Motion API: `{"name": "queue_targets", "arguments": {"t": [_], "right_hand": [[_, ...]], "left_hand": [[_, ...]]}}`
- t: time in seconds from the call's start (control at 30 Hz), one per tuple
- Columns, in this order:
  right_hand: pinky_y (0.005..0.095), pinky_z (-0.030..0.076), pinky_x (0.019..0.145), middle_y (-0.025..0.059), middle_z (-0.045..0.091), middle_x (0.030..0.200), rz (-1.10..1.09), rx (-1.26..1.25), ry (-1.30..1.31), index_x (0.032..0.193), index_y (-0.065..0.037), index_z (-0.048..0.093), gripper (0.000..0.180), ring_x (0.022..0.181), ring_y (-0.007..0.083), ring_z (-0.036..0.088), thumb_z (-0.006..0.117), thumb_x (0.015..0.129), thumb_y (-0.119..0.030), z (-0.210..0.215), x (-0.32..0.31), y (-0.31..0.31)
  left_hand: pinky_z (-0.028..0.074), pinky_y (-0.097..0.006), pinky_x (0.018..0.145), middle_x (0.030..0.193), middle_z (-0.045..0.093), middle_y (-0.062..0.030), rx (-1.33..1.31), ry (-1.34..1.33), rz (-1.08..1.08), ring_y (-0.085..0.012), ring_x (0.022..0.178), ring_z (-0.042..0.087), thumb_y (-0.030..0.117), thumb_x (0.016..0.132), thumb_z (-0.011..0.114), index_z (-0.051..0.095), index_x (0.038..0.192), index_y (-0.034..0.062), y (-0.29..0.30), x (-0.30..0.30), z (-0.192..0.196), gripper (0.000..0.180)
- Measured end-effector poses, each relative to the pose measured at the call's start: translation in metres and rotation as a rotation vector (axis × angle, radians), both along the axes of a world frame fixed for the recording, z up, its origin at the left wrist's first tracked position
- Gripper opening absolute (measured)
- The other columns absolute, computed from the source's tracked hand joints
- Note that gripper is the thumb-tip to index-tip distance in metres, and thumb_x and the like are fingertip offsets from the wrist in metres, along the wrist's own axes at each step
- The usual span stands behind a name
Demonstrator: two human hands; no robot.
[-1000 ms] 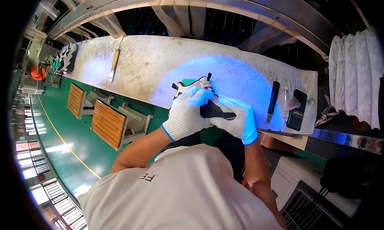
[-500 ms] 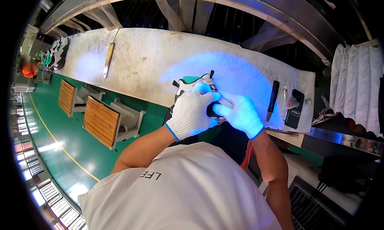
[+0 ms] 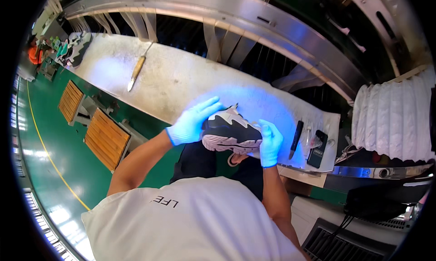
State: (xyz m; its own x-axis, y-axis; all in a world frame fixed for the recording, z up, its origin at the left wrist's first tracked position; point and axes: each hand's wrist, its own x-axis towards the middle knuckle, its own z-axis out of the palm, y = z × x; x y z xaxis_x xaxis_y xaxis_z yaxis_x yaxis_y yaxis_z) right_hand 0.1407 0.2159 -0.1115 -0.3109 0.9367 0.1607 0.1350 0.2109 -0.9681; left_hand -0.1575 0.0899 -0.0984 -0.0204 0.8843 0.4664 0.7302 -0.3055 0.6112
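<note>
A black and white sneaker (image 3: 234,131) with a pale pinkish sole is held up over the table's near edge, its side and sole edge facing me. My right hand (image 3: 270,143), in a white knit glove, is closed around the sneaker's right end. My left hand (image 3: 194,121), gloved alike, lies against the left end with its fingers stretched out past the shoe. Its thumb is hidden. Blue light falls on both gloves and on the long pale work table (image 3: 177,70) behind them.
A wooden-handled knife (image 3: 137,69) lies toward the far left. A black-handled knife (image 3: 296,140), a small clear bottle (image 3: 309,135) and a black phone (image 3: 317,149) are at the right. More sneakers (image 3: 76,50) stand at the far-left end. Slatted stools (image 3: 107,140) and a ribbed white duct (image 3: 390,120) flank the table.
The sneaker has turned so its side and sole show. My left hand has moved off its top to the left end, fingers straightened. My right hand now grips the right end. The view has shifted.
</note>
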Motion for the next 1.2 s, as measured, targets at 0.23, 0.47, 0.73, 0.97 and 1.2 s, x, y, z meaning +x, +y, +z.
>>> {"name": "queue_targets", "arguments": {"t": [0.23, 0.47, 0.73, 0.97, 1.2], "right_hand": [[0.0432, 0.053, 0.113, 0.0217, 0.076, 0.129, 0.098, -0.563, 0.665, 0.139, 0.009, 0.069, 0.073, 0.123, 0.0298, 0.069, 0.053, 0.117, -0.059, -0.073, 0.016, 0.046], [0.0445, 0.041, 0.131, 0.0179, 0.061, 0.162, 0.008, -0.250, 0.706, 0.165, -0.001, 0.051, 0.069, 0.150, 0.0291, 0.057, 0.052, 0.118, -0.051, 0.030, 0.044, 0.009], [0.0498, 0.040, 0.130, 0.0185, 0.063, 0.153, 0.062, 0.127, 0.628, 0.162, 0.001, 0.051, 0.116, 0.146, 0.0336, 0.057, 0.083, 0.086, -0.082, 0.072, 0.035, -0.010], [0.0512, 0.044, 0.129, 0.0222, 0.055, 0.165, 0.194, 0.171, 0.570, 0.165, 0.003, 0.050, 0.121, 0.150, 0.0363, 0.058, 0.088, 0.084, -0.078, 0.076, 0.055, -0.005], [0.0464, 0.053, 0.120, 0.0202, 0.065, 0.157, 0.253, 0.045, 0.222, 0.154, 0.001, 0.066, 0.077, 0.142, 0.0330, 0.065, 0.088, 0.095, -0.044, 0.118, 0.080, 0.016]], "left_hand": [[0.065, -0.046, 0.092, 0.122, 0.082, -0.0160, -0.308, 0.318, -0.293, -0.0377, 0.107, 0.081, 0.038, 0.074, 0.098, 0.075, 0.143, 0.0127, 0.061, 0.063, 0.169, 0.077], [0.065, -0.046, 0.088, 0.117, 0.083, -0.0142, -0.439, 0.412, -0.258, -0.0391, 0.099, 0.081, 0.044, 0.074, 0.097, 0.076, 0.138, 0.0089, 0.077, 0.105, 0.187, 0.076], [0.065, -0.044, 0.087, 0.114, 0.084, -0.0121, -0.467, 0.510, -0.170, -0.0373, 0.096, 0.082, 0.051, 0.072, 0.097, 0.077, 0.136, 0.0104, 0.078, 0.125, 0.195, 0.079], [0.066, -0.044, 0.086, 0.117, 0.084, -0.0126, -0.522, 0.441, -0.233, -0.0359, 0.097, 0.083, 0.042, 0.072, 0.099, 0.077, 0.138, 0.0094, 0.081, 0.115, 0.198, 0.077], [0.066, -0.043, 0.085, 0.118, 0.083, -0.0153, -0.482, 0.490, -0.500, -0.0354, 0.099, 0.082, 0.036, 0.074, 0.099, 0.076, 0.141, 0.0097, 0.116, 0.115, 0.204, 0.076]]}}
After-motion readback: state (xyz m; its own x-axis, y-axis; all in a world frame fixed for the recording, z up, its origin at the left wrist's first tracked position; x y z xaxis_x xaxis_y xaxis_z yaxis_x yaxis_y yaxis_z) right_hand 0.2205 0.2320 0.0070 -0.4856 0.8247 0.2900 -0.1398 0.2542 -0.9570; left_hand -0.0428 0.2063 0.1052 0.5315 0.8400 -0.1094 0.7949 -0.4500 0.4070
